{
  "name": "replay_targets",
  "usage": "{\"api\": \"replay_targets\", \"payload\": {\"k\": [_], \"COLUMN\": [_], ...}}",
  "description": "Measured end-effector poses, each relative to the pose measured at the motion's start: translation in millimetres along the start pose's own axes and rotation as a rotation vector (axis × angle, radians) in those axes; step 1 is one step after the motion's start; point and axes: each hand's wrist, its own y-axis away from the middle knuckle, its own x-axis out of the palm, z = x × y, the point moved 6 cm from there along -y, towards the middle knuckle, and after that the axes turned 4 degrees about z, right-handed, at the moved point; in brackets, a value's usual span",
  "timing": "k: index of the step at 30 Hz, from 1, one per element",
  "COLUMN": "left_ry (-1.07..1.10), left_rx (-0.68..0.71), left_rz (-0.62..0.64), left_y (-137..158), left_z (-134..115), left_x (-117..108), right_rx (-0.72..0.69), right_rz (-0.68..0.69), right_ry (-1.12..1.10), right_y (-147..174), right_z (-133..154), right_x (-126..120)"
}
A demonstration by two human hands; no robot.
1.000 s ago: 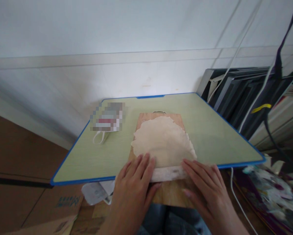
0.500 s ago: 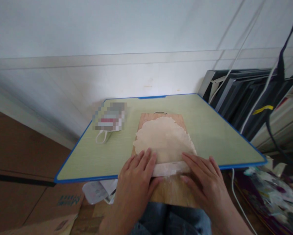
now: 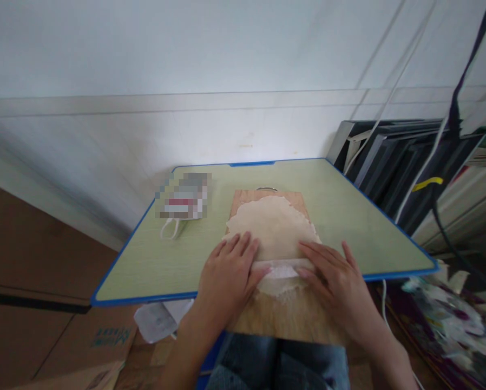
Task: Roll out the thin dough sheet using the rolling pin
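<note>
Take the flat, rectangular, light-brown wooden board (image 3: pixel 283 322) as the reference. It lies on the pale green table (image 3: pixel 145 271) with blue edging, and its near end projects past the table's near edge, above your blue denim-clad legs (image 3: pixel 243 363). A curved metal handle (image 3: pixel 266 189) is at the board's far end.

The thin, cream-coloured sheet of dough (image 3: pixel 271 225) is spread over the middle and far part of the board; its ragged outline reaches the board's sides. A whitish cylindrical roller (image 3: pixel 281 269) lies crosswise on the dough, over the near half of the board. A short margin of dough shows on the roller's near side.

Your left hand (image 3: pixel 229 268) covers the roller's left end, at the board's left side. Your right hand (image 3: pixel 336 271) covers the right end, at the board's right side. On each hand, the fingers extend forward over the dough and the thumb points inward along the roller. The palms hide the contact; whether either hand is clamped on the roller cannot be told.

Left of the board, well apart from it, is a pixelated package (image 3: pixel 183 201) with a white loop (image 3: pixel 170 229) at its near end. Beyond the table, to the right of the board, dark flat panels (image 3: pixel 401 162) stand leaning in a row.
</note>
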Motion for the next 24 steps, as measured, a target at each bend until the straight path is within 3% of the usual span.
{"api": "replay_targets", "payload": {"k": [5, 10, 19, 24], "left_ry": [0.002, -0.056, -0.008, -0.008], "left_rx": [-0.011, 0.064, -0.01, -0.024], "left_rz": [-0.084, -0.172, -0.034, -0.091], "left_y": [25, 52, 12, 17], "left_z": [-10, -20, -6, -7], "left_x": [4, 6, 1, 2], "right_rx": [0.016, 0.041, 0.022, 0.025], "right_rz": [-0.034, -0.072, -0.1, -0.125], "right_ry": [-0.059, -0.094, 0.066, 0.068], "right_y": [24, 52, 14, 16], "right_z": [3, 10, 7, 10], "right_x": [-3, -6, -1, -1]}}
